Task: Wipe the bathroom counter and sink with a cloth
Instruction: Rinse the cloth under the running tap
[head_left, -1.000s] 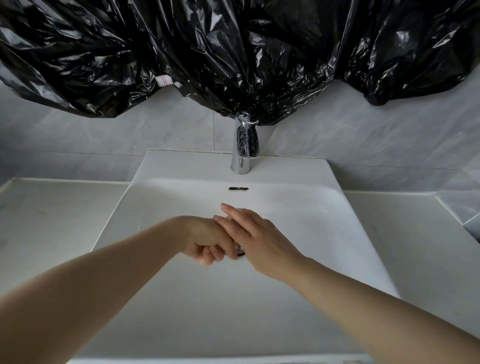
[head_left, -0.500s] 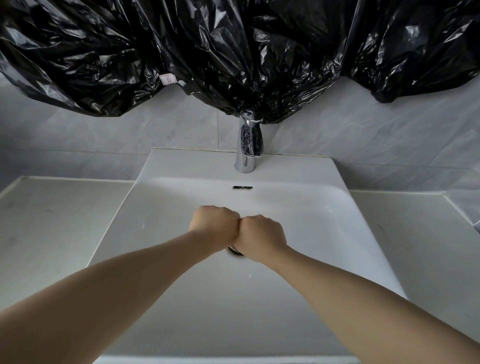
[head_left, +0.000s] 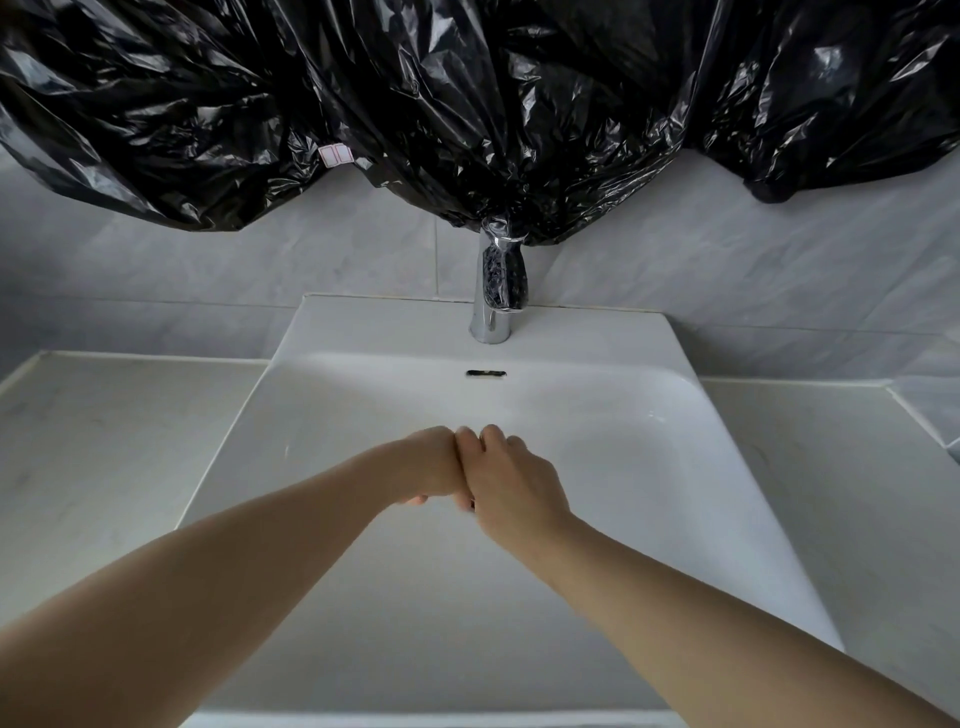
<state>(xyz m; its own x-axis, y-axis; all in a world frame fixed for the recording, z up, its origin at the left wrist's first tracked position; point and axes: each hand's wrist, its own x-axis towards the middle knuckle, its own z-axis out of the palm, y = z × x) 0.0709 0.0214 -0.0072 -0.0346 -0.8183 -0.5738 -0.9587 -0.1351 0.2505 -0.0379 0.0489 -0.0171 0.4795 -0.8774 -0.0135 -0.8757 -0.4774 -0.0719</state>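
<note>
Both hands meet over middle of sink (head_left: 649, 467) basin. L hand (head_left: 434, 465) clenched in a fist, knuckles up. R hand (head_left: 511, 483) also clenched, fingers curled down, its knuckles touching L fist's side. Palms face down, so can't tell if anything's inside. Overflow slot (head_left: 485, 373) at 12 o'clock from hands, chrome faucet (head_left: 496, 291) beyond it at sink's back edge. Counter (head_left: 104, 441) runs at 9 and 3 o'clock of sink. Black plastic sheet (head_left: 467, 104) hangs across tile wall (head_left: 727, 270) at 12, touching faucet top.
</note>
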